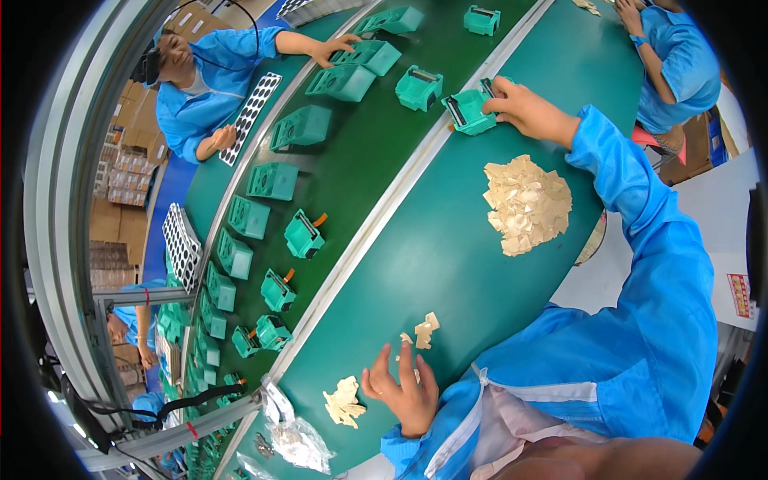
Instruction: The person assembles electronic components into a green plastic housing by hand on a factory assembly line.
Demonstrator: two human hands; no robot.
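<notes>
My right hand [528, 112] is stretched to the far side of the green table, its fingers closed on a green plastic housing [470, 114] beside the pale rail. Part of another green shape shows behind the fingers, mostly hidden. My left hand [406, 392] rests low over the table with its fingers apart. Just beyond its fingertips lie a few loose beige pieces [424, 332], thin and flat. A small cluster of beige flakes [344, 402] sits to its left. The large heap of beige pieces [528, 204] lies nearer my right arm.
Past the rail [392, 196], a dark green conveyor [360, 148] carries several green housings [304, 234], some with orange tabs. A co-worker's hand [334, 50] touches housings across it. A clear plastic bag [298, 444] lies at lower left, and another person [676, 64] is at upper right.
</notes>
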